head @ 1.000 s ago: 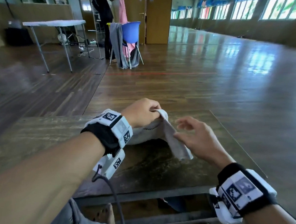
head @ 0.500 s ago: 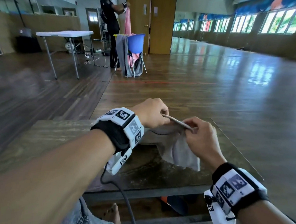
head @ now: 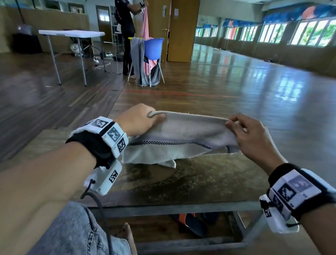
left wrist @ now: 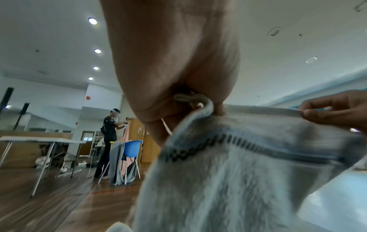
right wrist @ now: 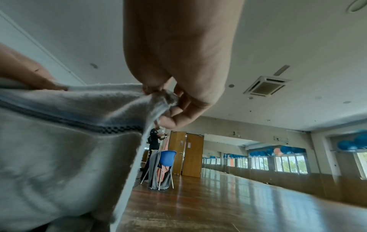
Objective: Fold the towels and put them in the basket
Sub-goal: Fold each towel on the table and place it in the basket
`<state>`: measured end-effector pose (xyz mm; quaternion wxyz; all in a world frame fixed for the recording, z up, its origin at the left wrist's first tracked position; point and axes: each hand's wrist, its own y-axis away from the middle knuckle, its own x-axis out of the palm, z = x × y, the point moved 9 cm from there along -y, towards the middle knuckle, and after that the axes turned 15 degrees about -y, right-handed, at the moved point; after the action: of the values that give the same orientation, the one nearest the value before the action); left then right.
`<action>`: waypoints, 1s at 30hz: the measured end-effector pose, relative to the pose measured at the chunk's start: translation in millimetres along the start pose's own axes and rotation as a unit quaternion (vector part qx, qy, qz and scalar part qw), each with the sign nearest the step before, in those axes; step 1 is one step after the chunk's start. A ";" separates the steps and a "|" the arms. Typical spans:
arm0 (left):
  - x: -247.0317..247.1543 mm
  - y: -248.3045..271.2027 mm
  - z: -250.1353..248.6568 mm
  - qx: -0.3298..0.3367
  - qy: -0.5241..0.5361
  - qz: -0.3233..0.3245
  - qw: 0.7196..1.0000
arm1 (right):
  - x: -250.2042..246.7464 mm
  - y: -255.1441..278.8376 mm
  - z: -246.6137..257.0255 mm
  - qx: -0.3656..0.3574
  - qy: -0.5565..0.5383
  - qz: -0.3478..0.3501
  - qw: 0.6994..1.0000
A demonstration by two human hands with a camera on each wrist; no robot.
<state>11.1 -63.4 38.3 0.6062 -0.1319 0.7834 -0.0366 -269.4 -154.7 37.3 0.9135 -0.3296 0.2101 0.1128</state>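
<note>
both hands [head: 142, 119] [head: 250, 137] pinch the towel's [head: 182, 132] top edge taut above the table [head: 179, 180].

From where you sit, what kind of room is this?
Probably a large activity or dance hall: a wide, glossy wooden floor, a long row of windows down one wall, and sparse furniture, only a folding table and a blue chair.

A big hall, gym-like: polished wooden floor [head: 244, 97] stretching beyond the hands, windows [head: 309, 33] far right, folding table [head: 70, 33] far left.
</note>
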 end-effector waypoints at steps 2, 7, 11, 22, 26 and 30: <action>10.4 8.3 5.2 -0.016 0.017 0.060 0.998 | 1.6 3.8 1.6 0.033 -0.030 0.039 0.998; 60.6 46.0 3.9 0.021 0.059 0.304 0.951 | 8.5 31.0 -14.8 0.140 0.000 0.166 0.976; 103.8 54.2 19.5 -0.013 -0.021 0.364 0.931 | 31.8 63.1 -42.1 0.206 0.045 0.273 0.939; 179.9 18.9 74.1 -0.146 -0.036 0.240 0.959 | 121.8 46.9 -112.2 0.169 0.029 0.239 0.956; 208.3 8.3 78.7 -0.104 -0.066 0.238 0.963 | 179.3 38.0 -124.0 0.174 -0.016 0.290 0.941; 221.7 -16.5 59.8 -0.002 -0.043 0.224 0.974 | 223.6 38.2 -138.9 0.176 0.076 0.380 0.905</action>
<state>20.1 -128.8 -182.3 0.6317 0.0446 0.7664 0.1076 -127.4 -200.8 -182.8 0.8258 -0.0658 0.4044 0.3876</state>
